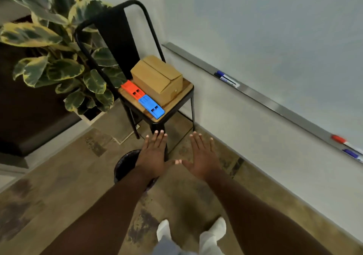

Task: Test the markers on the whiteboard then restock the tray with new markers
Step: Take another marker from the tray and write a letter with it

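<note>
Both hands (177, 157) flat, outstretched, empty.

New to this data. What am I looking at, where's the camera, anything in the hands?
There is no machine here: these are a person's two bare hands, filmed by one wide-angle camera worn on the head and looking down. The left hand and right hand are spread flat and hold nothing. On the black metal chair's wooden seat sit a brown cardboard box, an orange plastic block and a blue plastic block. The whiteboard's silver metal tray holds two white-and-blue markers, a red-capped marker and a blue-capped marker.
</note>
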`<state>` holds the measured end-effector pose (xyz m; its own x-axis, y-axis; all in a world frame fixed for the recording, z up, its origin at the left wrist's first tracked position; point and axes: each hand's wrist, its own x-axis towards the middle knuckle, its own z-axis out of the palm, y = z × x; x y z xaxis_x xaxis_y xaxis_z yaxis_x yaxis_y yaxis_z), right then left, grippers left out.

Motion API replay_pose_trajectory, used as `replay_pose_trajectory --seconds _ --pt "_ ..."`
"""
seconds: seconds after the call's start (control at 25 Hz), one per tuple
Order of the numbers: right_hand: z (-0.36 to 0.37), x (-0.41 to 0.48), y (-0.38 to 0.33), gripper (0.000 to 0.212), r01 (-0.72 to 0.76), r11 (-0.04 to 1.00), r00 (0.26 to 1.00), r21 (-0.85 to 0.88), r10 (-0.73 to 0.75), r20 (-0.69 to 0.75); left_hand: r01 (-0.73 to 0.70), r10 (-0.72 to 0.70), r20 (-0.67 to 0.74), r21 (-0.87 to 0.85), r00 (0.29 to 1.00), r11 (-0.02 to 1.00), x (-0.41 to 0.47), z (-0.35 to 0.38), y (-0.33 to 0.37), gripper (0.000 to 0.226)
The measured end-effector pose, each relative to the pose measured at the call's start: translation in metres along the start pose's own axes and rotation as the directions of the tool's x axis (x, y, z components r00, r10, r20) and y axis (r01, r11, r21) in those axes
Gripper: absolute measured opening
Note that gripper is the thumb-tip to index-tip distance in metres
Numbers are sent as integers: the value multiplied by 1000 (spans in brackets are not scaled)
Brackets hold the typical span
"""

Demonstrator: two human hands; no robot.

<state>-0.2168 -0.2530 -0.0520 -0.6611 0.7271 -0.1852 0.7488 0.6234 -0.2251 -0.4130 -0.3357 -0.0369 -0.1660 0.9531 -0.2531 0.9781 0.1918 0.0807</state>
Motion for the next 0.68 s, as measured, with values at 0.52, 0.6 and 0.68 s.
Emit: replay_pose_trajectory --seconds 0.52,0.6,0.68 --pt "-95 -79 229 98 -342 940 935 9 341 -98 -320 323 -13 106 946 941 127 -64 247 110" --pt "-103 -93 262 97 -404 915 907 19 403 -118 -368 374 -19 136 927 920 144 -67 288 108" --pt "-109 -110 297 96 -469 882 873 31 469 -132 -412 421 -41 143 906 900 158 -70 331 107"
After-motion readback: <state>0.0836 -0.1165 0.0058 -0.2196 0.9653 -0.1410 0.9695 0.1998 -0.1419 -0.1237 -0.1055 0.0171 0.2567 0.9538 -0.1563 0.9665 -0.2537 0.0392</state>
